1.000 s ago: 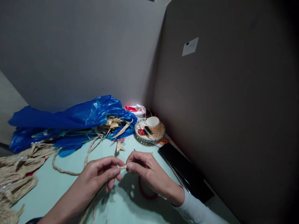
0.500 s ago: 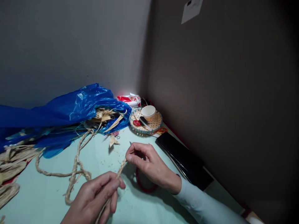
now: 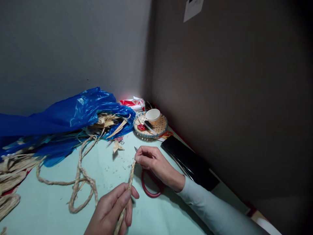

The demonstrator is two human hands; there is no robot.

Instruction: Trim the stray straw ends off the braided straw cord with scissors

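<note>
Right hand [image 3: 153, 160] pinches the braided straw rope [image 3: 130, 178] end; left hand [image 3: 113, 209] grips it lower — taut between them above the table [image 3: 49, 209]. Long braid finished; loose straw [image 3: 12, 173] remains.

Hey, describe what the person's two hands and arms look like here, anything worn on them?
The right hand is bare, its arm covered to the wrist by a close-fitting pale grey-blue long sleeve. The left hand is bare too, with no sleeve visible at its wrist. No gloves, rings or watch can be seen on either.
</note>
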